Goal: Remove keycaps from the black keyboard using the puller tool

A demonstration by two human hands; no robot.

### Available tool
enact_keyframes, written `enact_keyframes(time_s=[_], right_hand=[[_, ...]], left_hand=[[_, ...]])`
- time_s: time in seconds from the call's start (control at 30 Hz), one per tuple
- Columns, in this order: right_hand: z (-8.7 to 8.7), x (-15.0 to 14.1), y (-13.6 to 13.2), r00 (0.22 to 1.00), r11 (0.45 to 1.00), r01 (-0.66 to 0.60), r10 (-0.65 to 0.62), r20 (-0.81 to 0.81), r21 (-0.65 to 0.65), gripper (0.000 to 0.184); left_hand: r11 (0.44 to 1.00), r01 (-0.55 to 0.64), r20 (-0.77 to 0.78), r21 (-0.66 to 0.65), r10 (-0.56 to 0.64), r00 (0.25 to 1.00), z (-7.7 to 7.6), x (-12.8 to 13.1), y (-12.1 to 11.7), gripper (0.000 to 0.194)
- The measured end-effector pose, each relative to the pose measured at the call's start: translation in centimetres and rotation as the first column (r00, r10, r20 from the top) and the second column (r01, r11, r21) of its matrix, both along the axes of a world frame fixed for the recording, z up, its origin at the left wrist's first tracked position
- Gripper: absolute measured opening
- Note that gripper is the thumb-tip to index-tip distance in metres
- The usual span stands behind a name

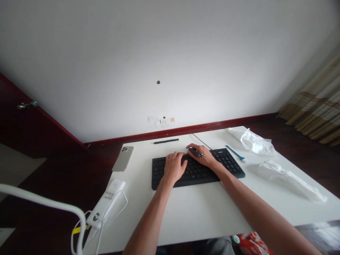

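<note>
A black keyboard [228, 163] lies on the white table [202, 209], its cable running off the far edge. My left hand [174, 166] rests on the keyboard's middle keys with its fingers curled down onto them. My right hand [202, 155] is at the keyboard's upper edge, closed round a small dark tool [195, 152] that points left toward the keys. A row of black keycaps or a strip [166, 141] lies on the table beyond the keyboard.
A phone [123, 158] lies face down at the table's left edge. A white power bank with cables [106, 203] sits nearer me on the left. A blue-handled brush [235, 153] and crumpled plastic bags [255, 141] [292, 179] lie to the right.
</note>
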State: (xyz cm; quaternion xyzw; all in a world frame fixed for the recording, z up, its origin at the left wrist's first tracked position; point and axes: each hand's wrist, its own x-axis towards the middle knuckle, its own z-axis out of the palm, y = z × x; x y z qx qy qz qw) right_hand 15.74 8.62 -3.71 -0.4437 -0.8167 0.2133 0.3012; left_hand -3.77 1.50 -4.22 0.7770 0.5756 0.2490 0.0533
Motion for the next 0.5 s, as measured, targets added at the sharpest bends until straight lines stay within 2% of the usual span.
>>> enact_keyframes(time_s=[0.5], right_hand=[[-0.1,-0.02,0.13,1.0,1.0,-0.003,0.003,0.008,-0.001,0.027]], left_hand=[[1.0,-0.005,-0.003,-0.006,0.005,1.0,-0.04,-0.04,0.07,0.025]])
